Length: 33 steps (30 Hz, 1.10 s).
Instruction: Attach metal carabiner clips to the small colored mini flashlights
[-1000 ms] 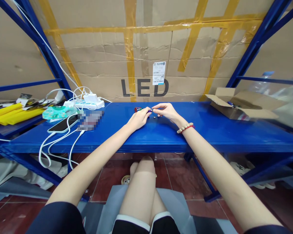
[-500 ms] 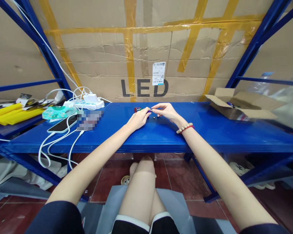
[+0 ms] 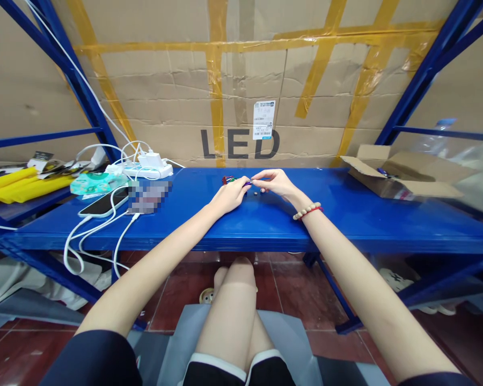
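My left hand rests on the blue shelf top, fingers pinched on a small purple piece. Facing it, my right hand pinches the other end of the same piece; a bead bracelet circles that wrist. Small red and green pieces lie just behind my left fingers. A few tiny dark bits sit on the shelf below my right fingers. The pieces are too small to name.
A phone with white cables and a white power strip lie at the left. Yellow rolls are further left. An open cardboard box stands at the right. A taped cardboard wall marked LED closes the back.
Both hands stay pinched together at the same spot; only the view has shifted slightly.
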### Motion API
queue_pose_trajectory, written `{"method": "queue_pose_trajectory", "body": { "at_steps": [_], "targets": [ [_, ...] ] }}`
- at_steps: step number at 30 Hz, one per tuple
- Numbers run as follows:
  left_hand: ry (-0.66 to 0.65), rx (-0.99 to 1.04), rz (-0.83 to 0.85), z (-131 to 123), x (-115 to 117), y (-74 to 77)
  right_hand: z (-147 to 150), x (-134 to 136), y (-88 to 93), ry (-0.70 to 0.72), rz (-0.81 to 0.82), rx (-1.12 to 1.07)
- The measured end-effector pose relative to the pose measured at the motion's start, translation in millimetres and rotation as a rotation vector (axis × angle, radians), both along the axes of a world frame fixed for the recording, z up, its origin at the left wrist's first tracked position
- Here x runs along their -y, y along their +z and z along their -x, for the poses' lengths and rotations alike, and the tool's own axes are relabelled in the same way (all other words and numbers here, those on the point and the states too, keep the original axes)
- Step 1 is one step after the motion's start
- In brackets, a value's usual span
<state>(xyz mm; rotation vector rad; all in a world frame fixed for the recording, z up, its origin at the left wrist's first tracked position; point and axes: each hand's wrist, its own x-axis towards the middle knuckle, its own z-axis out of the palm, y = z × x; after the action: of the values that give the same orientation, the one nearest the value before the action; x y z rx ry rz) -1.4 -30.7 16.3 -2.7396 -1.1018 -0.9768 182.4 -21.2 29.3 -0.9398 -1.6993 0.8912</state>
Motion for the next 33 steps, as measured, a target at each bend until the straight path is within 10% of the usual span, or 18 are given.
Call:
{"method": "queue_pose_trajectory", "body": {
  "at_steps": [33],
  "targets": [
    [0.013,-0.059,-0.099,4.0,-5.7,-5.1,-5.0,-5.4,-5.6,0.064,0.004,0.055]
  ]
}}
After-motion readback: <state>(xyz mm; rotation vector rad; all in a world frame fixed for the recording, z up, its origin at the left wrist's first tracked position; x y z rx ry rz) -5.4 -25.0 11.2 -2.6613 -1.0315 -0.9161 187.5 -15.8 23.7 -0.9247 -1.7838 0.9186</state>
